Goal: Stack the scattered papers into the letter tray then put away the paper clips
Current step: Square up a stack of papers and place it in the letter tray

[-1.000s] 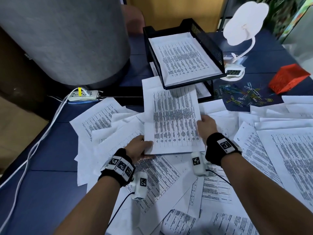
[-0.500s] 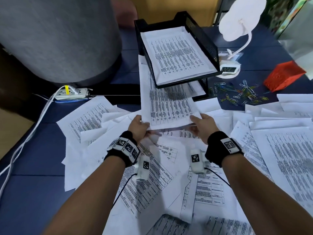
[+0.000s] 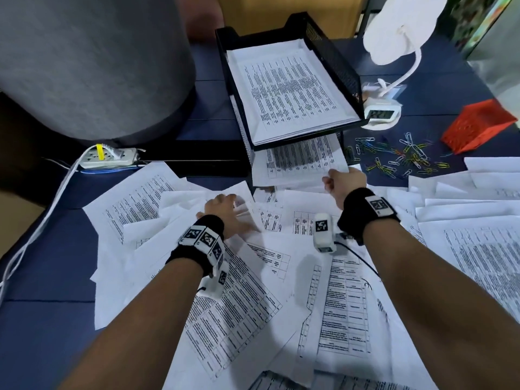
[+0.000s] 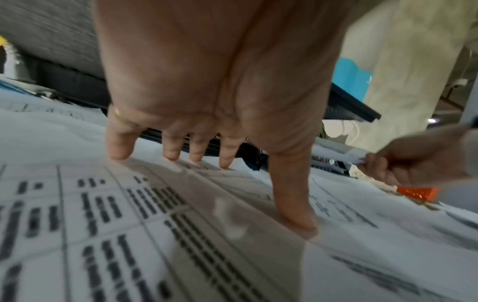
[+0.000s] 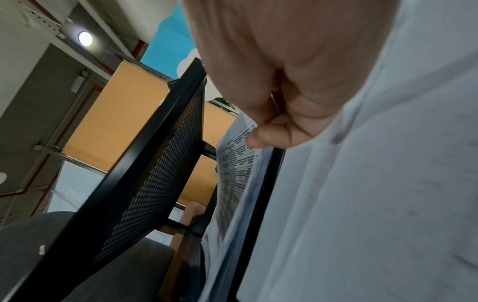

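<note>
The blue table shows bare surface only at lower left; scattered papers cover the centre and right. The black mesh letter tray stands at upper centre, its top tier holding a stack. The right hand pinches a printed sheet lying partly inside the lower tier. The left hand rests flat, fingers spread, on the papers. Paper clips lie loose right of the tray, beside a red mesh holder. The print is too small to read.

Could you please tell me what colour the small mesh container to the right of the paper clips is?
The mesh container is bright orange-red, seen best in the head view.
</note>
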`<state>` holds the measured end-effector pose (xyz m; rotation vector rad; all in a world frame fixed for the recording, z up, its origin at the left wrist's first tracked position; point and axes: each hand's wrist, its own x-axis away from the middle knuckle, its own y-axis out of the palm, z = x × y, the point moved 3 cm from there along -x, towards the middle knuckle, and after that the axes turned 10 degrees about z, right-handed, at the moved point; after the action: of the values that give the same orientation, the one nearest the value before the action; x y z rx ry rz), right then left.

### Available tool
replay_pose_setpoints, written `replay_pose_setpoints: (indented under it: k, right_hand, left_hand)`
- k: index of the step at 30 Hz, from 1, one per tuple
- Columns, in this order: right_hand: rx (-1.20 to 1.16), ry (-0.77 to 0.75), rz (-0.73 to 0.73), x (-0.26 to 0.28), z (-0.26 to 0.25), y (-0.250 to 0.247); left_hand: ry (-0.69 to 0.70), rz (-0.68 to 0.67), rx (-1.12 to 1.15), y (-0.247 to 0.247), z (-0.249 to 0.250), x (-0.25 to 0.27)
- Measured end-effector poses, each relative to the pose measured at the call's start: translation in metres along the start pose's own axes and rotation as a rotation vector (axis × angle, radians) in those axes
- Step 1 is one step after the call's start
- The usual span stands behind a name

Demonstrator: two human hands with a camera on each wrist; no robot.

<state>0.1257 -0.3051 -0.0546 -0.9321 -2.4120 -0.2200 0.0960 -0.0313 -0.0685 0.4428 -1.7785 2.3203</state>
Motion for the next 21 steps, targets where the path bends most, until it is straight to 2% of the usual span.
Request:
replay_pose_setpoints:
  k: [3,14,19,21]
  right_hand:
    - [0.060,-0.032,-0.006,-0.015,-0.008,0.009]
    - [0.365,-0.233,0.009,-0.056,-0.013,0.033]
    - [0.291,-0.198,0.002,-0.058,-0.016,0.035]
    - [0.171,-0.157,0.027,-0.054,-0.016,0.033]
  left_hand:
    - [0.026,-0.040,-0.070,0.010,-0.004,-0.004]
    - [0.004,-0.019,-0.049,0.006,0.001,-0.002]
    - [0.006,-0.012,-0.051,0.003,0.002,0.002]
    - [0.005,-0.012,-0.034,0.003,0.002,0.003]
